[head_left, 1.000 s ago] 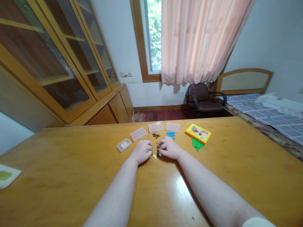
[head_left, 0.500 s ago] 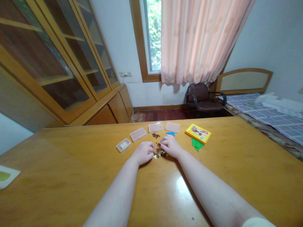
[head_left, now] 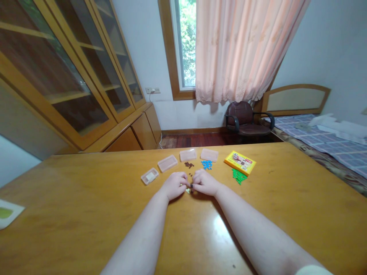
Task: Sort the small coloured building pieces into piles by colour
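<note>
My left hand (head_left: 174, 186) rests on the table with its fingers curled together, the index fingertip at a small dark piece. What it holds, if anything, cannot be made out. Facing it, my right hand (head_left: 205, 183) has thumb and fingers pinched at the small dark piece (head_left: 192, 186). Cream-coloured pieces (head_left: 188, 190) lie just below the fingertips, and part of that pile is hidden by my hands. A little beyond are a few tiny brown pieces (head_left: 190, 175) and a small heap of brown pieces (head_left: 189, 165).
Blue pieces (head_left: 207, 164) lie past my right hand, green pieces (head_left: 239, 176) beside a yellow box (head_left: 240, 162). Several clear plastic boxes (head_left: 168, 163) form an arc at the back of the wooden table (head_left: 86, 214). A chair (head_left: 243, 118) stands beyond.
My right hand has moved down towards me and slightly left, bringing the dark piece to my left fingertips. The blue pieces are now uncovered. My left hand has stayed in place.
</note>
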The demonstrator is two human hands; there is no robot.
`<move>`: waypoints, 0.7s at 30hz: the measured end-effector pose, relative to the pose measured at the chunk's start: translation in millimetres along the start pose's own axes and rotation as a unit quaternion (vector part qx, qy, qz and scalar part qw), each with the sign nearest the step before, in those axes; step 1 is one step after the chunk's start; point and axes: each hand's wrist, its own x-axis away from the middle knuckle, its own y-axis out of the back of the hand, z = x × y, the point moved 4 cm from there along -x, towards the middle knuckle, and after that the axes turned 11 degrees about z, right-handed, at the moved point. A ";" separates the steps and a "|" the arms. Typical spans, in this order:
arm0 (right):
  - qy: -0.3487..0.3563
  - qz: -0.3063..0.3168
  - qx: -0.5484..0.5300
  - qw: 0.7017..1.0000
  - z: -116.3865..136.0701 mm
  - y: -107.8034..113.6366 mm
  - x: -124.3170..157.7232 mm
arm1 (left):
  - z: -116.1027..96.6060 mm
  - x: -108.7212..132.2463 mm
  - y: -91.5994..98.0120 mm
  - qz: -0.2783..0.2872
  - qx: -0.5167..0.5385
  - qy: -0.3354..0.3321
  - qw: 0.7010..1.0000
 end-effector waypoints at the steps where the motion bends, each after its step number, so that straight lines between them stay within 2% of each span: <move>1: -0.006 0.008 0.002 1.000 0.2 -0.2 0.1 | 1.7 0.2 0.4 -0.006 -0.007 0.010 1.000; 11: -0.038 0.024 0.029 0.999 4.0 -0.2 0.0 | 6.2 -0.5 3.0 -0.048 -0.053 0.091 0.993; 21: -0.208 -0.032 0.126 0.969 -10.1 4.4 1.8 | 20.9 -4.1 -7.4 -0.040 -0.055 0.164 0.984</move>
